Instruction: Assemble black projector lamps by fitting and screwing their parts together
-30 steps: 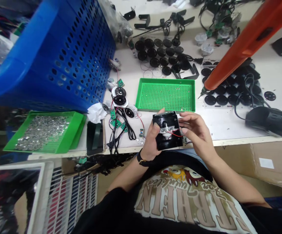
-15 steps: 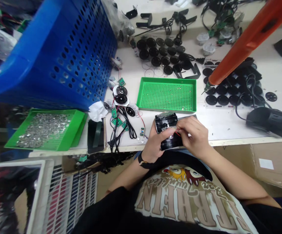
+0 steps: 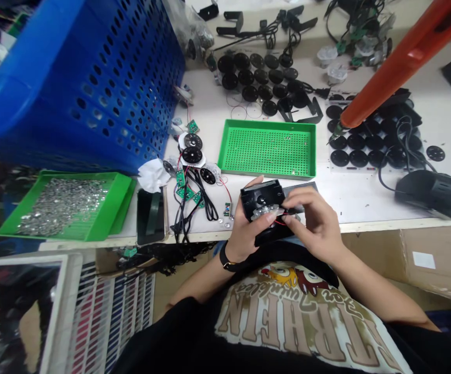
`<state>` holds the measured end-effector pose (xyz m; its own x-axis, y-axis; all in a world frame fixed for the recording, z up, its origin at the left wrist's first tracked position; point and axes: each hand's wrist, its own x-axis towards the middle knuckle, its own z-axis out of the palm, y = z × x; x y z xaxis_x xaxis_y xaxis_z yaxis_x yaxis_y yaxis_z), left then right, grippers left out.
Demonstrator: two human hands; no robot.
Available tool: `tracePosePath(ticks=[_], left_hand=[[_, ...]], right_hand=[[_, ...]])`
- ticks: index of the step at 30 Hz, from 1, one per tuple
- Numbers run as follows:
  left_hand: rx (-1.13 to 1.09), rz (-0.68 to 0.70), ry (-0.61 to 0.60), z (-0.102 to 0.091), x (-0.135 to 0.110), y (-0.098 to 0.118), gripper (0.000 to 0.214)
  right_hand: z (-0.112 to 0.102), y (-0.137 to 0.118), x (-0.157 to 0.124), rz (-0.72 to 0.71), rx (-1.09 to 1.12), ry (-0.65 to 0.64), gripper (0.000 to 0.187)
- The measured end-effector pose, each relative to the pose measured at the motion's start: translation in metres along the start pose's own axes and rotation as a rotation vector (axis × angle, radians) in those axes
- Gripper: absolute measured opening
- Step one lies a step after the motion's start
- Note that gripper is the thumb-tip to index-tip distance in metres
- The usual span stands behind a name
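My left hand (image 3: pixel 243 231) grips a black plastic housing (image 3: pixel 262 192) at the table's front edge, with the thumb lying over a clear round lens piece (image 3: pixel 263 210) in its open face. My right hand (image 3: pixel 319 221) is at the housing's right side, its thumb and fingertips closing on thin red wires (image 3: pixel 281 222). The fingers partly hide the inside of the housing. A flat grey piece (image 3: pixel 305 186) lies just behind my right hand.
Beyond the housing stands a green perforated tray (image 3: pixel 222 150). A blue basket (image 3: pixel 93 93) and a green tray of small metal parts (image 3: pixel 108 208) are at left. An orange electric screwdriver (image 3: pixel 389 67) hangs at right over black discs (image 3: pixel 348 157). A phone (image 3: pixel 150 218) lies near the edge.
The housing has tilted in my left hand, and the clear lens piece shows more plainly. My right fingers have opened somewhat and shifted around the red wires.
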<state>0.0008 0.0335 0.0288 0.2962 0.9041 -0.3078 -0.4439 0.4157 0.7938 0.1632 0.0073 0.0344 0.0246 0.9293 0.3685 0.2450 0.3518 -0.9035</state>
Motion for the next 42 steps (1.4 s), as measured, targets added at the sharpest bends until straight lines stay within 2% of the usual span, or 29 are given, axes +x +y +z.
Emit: tracePosePath(ticks=[3, 5, 10, 12, 16, 21, 28, 34, 36, 39, 42], left_hand=[[0.010, 0.009, -0.040, -0.002, 0.000, 0.002, 0.081], [0.051, 0.030, -0.036, -0.005, 0.000, 0.001, 0.082], [0.111, 0.054, -0.049, -0.009, 0.001, -0.002, 0.082], [0.099, 0.065, -0.073, -0.010, 0.002, -0.004, 0.083], [0.007, 0.105, -0.129, -0.008, 0.003, -0.006, 0.087], [0.053, 0.097, -0.108, -0.002, 0.001, -0.004, 0.091], [0.061, 0.083, -0.067, 0.002, 0.001, -0.004, 0.085], [0.025, 0.051, 0.001, 0.003, 0.004, -0.006, 0.078], [0.013, 0.031, 0.001, 0.004, 0.005, -0.005, 0.081], [-0.051, 0.005, -0.049, 0.004, 0.007, -0.003, 0.097], [-0.160, 0.005, -0.061, 0.004, 0.009, -0.001, 0.101]], right_hand=[[0.001, 0.003, -0.004, 0.237, 0.295, 0.031, 0.044], [0.001, 0.006, -0.005, 0.348, 0.408, -0.002, 0.052], [0.000, 0.008, -0.001, 0.473, 0.536, -0.145, 0.061], [0.000, 0.005, 0.002, 0.524, 0.573, -0.151, 0.060], [0.002, -0.004, 0.009, 0.636, 0.598, -0.100, 0.047], [0.004, -0.010, 0.012, 0.618, 0.583, -0.147, 0.050], [0.005, -0.003, 0.009, 0.562, 0.560, -0.111, 0.045], [0.007, 0.003, 0.012, 0.595, 0.524, -0.095, 0.048], [0.007, 0.005, 0.013, 0.607, 0.509, -0.101, 0.048], [0.004, 0.008, 0.012, 0.593, 0.448, -0.100, 0.048], [-0.005, 0.007, 0.007, 0.526, 0.333, -0.027, 0.049]])
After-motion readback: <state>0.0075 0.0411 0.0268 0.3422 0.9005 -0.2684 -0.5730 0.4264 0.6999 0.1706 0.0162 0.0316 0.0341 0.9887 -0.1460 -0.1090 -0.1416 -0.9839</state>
